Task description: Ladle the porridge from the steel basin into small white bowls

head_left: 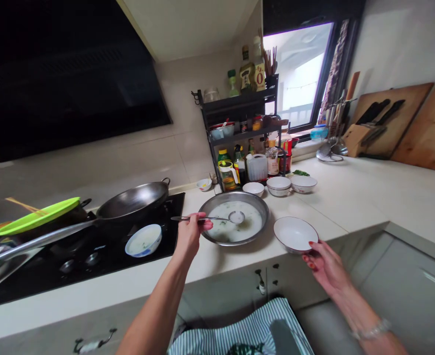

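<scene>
My left hand (192, 231) is closed round the handle of a metal ladle (235, 217), whose bowl hangs over a wide steel basin (265, 222). White soup with green bits (221, 228) fills much of the basin. At the right, my right hand (324, 261) grips the rim of an empty white bowl (295, 234) between thumb and fingers, close to the counter's front edge. On the dark hob to the left stands a blue-and-white bowl (143, 241) holding the same kind of white soup.
Behind the basin stand several white bowls (304, 185) and a black rack (239, 102) of bottles. A wok (134, 201) sits on the hob, its long handle reaching left, beside a lime-green basin (42, 217). A knife block (358, 138) and cutting boards (395, 108) line the right wall.
</scene>
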The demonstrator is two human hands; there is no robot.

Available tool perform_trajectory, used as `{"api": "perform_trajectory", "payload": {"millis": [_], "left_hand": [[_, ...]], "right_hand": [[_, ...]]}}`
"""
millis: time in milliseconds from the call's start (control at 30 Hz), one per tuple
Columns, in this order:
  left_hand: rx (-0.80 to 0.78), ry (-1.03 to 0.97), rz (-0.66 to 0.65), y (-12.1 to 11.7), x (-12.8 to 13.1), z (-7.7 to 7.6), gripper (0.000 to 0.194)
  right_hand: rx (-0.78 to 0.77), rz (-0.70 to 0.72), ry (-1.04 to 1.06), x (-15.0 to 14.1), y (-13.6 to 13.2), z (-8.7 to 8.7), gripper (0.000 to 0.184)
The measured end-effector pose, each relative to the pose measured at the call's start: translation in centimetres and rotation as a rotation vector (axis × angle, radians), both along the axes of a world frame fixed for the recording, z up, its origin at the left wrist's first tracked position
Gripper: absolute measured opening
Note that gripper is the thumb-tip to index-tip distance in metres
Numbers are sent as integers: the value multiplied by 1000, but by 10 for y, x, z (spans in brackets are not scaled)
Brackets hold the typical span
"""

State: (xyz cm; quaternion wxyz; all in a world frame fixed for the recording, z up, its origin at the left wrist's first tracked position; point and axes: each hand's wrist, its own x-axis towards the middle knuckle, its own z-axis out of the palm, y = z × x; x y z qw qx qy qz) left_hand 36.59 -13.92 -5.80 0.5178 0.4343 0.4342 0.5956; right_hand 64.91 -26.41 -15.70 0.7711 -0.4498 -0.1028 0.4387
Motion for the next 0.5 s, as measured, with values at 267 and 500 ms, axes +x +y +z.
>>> {"api": "perform_trajectory", "payload": {"millis": [267,500], "left_hand": [[-18,-28,-70,-1,20,17,14],[-42,-45,-51,8,36,22,13]], "right_hand": [[72,1,-27,16,29,0,34],[131,-42,-78,30,76,-3,30]]}}
